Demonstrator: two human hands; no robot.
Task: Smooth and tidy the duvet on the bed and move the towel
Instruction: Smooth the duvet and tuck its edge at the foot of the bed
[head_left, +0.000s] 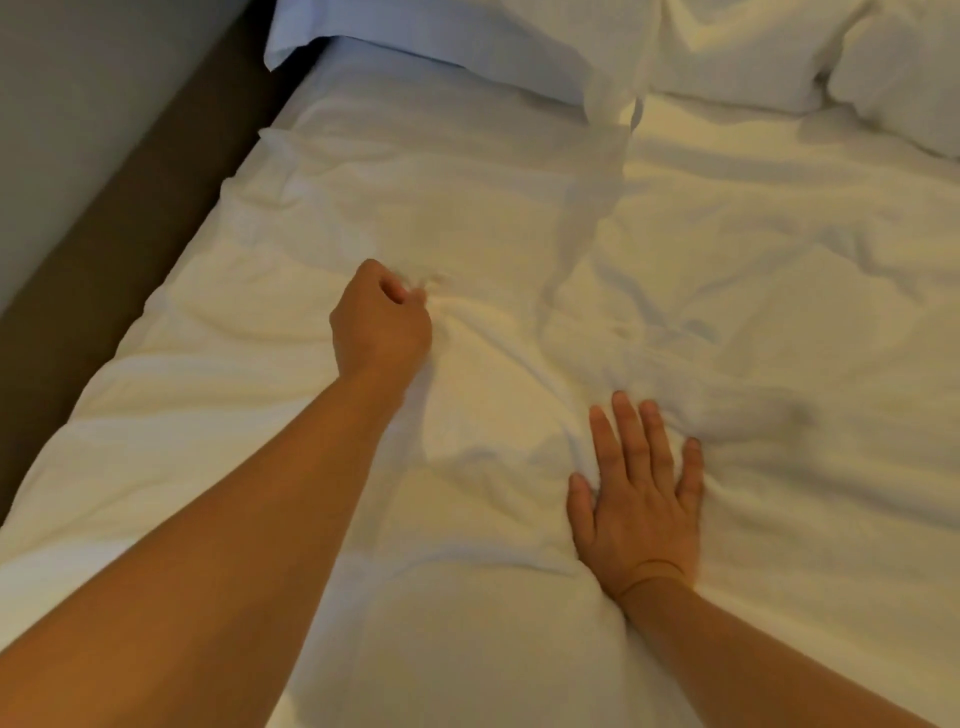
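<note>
Your left hand (382, 322) far out, fingers curled and pinching a fold of the white duvet (519, 322), your right hand (641, 499) flat on it (fingers straight, spread), duvet crumpled, covering the bed below the pillows (467, 47)

open duvet (727, 270) ahead, pillows (467, 47) beyond

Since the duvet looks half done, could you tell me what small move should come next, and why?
Probably pull the left hand away from the right hand, which presses flat: the left hand pinches a fold, and the duvet lies creased between them.
</note>
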